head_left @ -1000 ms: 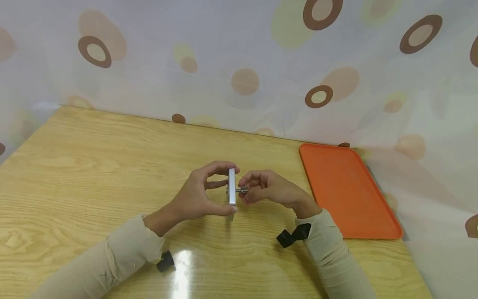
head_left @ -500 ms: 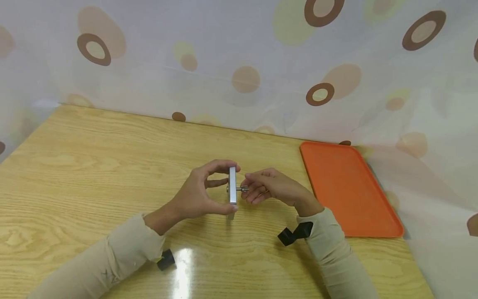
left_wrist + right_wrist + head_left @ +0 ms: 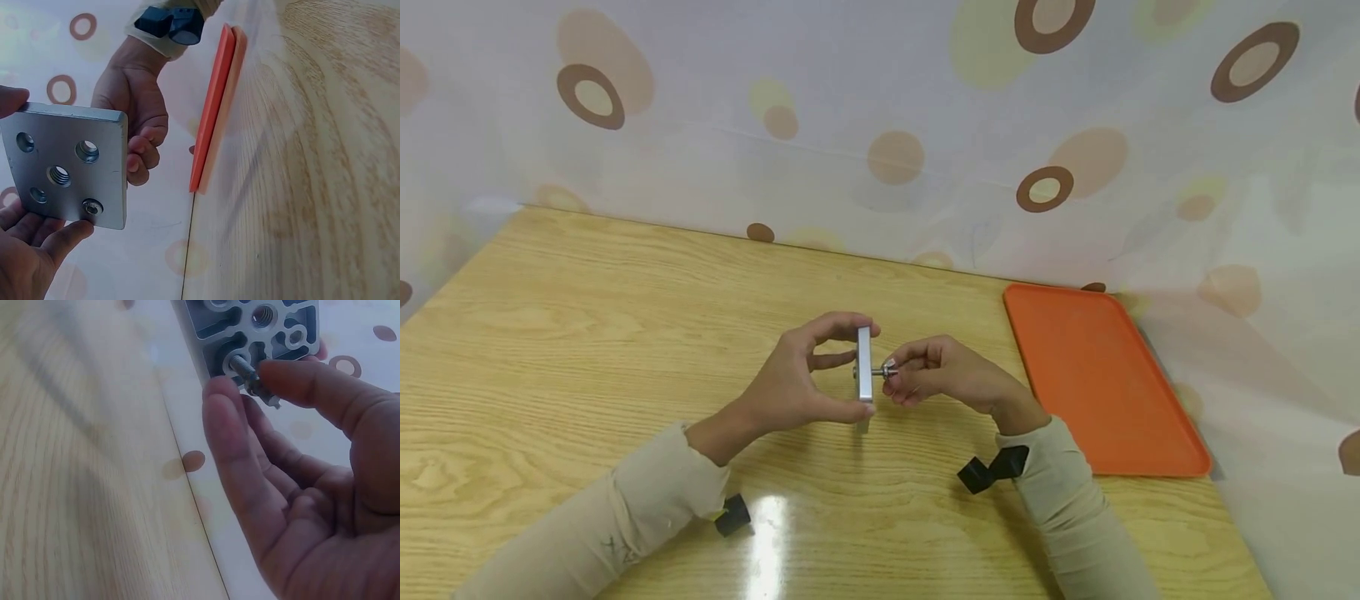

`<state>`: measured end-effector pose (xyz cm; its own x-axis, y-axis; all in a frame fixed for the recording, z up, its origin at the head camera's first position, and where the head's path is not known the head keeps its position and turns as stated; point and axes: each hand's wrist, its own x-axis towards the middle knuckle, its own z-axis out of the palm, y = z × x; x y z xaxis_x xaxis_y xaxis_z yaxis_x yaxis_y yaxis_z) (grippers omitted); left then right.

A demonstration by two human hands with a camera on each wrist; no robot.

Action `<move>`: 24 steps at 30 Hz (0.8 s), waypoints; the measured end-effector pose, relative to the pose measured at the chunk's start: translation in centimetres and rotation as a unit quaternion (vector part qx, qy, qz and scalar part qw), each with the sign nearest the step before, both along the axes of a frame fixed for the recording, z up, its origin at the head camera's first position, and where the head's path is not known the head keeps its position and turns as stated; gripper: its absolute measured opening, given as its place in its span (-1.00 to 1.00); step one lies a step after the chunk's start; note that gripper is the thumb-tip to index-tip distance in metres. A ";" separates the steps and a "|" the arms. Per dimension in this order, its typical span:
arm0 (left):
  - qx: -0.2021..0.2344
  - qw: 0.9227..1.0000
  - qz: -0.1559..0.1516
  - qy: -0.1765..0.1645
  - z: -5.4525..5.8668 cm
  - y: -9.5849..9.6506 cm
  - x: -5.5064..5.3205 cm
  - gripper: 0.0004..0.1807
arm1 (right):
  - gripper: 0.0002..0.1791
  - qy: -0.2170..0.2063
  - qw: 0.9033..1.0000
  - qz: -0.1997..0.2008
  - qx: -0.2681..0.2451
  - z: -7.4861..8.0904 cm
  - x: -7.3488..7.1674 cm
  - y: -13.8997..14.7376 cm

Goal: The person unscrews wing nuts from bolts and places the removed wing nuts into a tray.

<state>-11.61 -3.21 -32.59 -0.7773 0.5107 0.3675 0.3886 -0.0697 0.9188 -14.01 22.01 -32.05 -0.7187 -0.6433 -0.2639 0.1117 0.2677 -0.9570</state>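
Observation:
A square silver metal plate (image 3: 864, 367) stands on edge above the table, gripped at its top and bottom edges by my left hand (image 3: 790, 379). In the left wrist view its flat face (image 3: 65, 159) has several round holes, the middle one threaded. A bolt head (image 3: 92, 207) sits in one corner hole. From the plate's ribbed side, the bolt (image 3: 239, 364) sticks out toward my right hand (image 3: 951, 377). Near the bolt's free end is a small nut (image 3: 255, 386), with the thumb and a finger of my right hand at it; they partly cover its shape.
An orange tray (image 3: 1090, 375) lies at the right side of the wooden table (image 3: 625, 333). Behind the table hangs a pale sheet (image 3: 820, 167) with brown and yellow circles. Black cameras (image 3: 992, 469) are worn at both wrists.
My right thumb and fingers have shifted around the nut, opening out and then closing again. The left hand and plate have risen slightly in view.

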 end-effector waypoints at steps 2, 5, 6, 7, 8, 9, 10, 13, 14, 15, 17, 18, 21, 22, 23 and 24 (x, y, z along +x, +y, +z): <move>-0.001 1.000 0.000 -0.001 0.0 0.0 0.0 -0.16 | -0.71 0.002 1.000 0.006 -0.014 0.0 0.0 0.0; -0.002 1.000 0.000 -0.002 -0.1 0.0 0.0 -0.15 | -0.68 0.006 1.000 0.009 -0.023 0.0 0.0 0.1; -0.002 1.000 -0.001 -0.002 0.0 0.0 0.0 -0.15 | -0.68 0.007 1.000 0.006 -0.021 -0.1 0.0 0.1; -0.002 1.000 -0.001 -0.003 0.0 0.0 0.1 -0.16 | -0.69 0.004 1.000 -0.002 -0.015 -0.1 0.0 0.1; -0.001 1.000 -0.002 -0.002 0.0 0.0 0.1 -0.16 | -0.69 -0.003 1.000 -0.012 -0.009 -0.1 0.0 0.0; -0.002 1.000 -0.003 -0.002 0.0 0.1 0.1 -0.16 | -0.67 -0.010 1.000 -0.024 -0.003 0.0 0.0 0.0; -0.002 1.000 -0.004 -0.004 0.0 0.1 0.1 -0.16 | -0.64 -0.020 0.999 -0.036 0.005 0.0 0.0 -0.1; -0.002 1.000 -0.008 -0.008 -0.2 0.2 0.2 -0.16 | -0.53 -0.050 0.996 -0.067 0.028 0.1 0.0 -0.3; -0.003 1.000 -0.010 -0.009 -0.2 0.2 0.2 -0.16 | -0.50 -0.058 0.995 -0.072 0.033 0.1 0.0 -0.4; -0.003 1.000 -0.011 -0.010 -0.3 0.3 0.2 -0.16 | -0.49 -0.062 0.995 -0.073 0.040 0.1 0.0 -0.4; -0.002 1.000 -0.014 -0.010 -0.3 0.3 0.3 -0.16 | -0.50 -0.067 0.994 -0.070 0.050 0.2 0.0 -0.5; -0.002 1.000 -0.014 -0.009 -0.4 0.3 0.3 -0.16 | -0.51 -0.068 0.994 -0.067 0.053 0.2 0.0 -0.6; -0.002 1.000 -0.014 -0.010 -0.4 0.4 0.3 -0.16 | -0.54 -0.058 0.995 -0.055 0.058 0.2 0.1 -0.6; -0.002 1.000 -0.014 -0.010 -0.4 0.4 0.3 -0.16 | -0.55 -0.053 0.996 -0.050 0.059 0.2 0.1 -0.5; -0.002 1.000 -0.013 -0.010 -0.4 0.4 0.3 -0.16 | -0.56 -0.046 0.996 -0.044 0.059 0.2 0.1 -0.5; -0.002 1.000 -0.012 -0.011 -0.4 0.4 0.3 -0.16 | -0.58 -0.040 0.997 -0.037 0.059 0.2 0.1 -0.5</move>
<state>-11.33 -2.82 -32.95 -0.7727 0.5304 0.3488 0.3667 -0.0756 0.9273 -13.89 21.55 -31.83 -0.7371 -0.5499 -0.3928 0.2101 0.3659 -0.9066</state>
